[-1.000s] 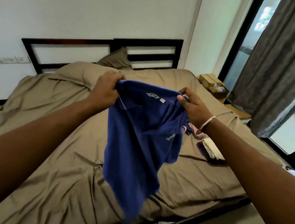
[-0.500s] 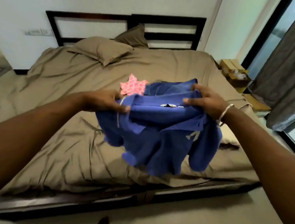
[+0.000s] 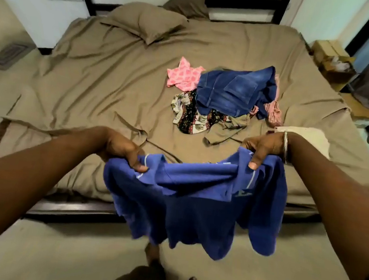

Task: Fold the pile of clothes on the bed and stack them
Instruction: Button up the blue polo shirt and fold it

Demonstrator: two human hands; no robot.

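Clothes (image 3: 227, 98) lie heaped far right on the bed (image 3: 93, 74). I hold a blue shirt (image 3: 193, 203) over its near edge, my left hand (image 3: 120, 150) and right hand (image 3: 264, 148) apart, each pinching its top edge.

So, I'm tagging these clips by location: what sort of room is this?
Most likely a home bedroom: a wide bed with brown sheets, a pillow against a dark slatted headboard, and loose clothes piled on it.
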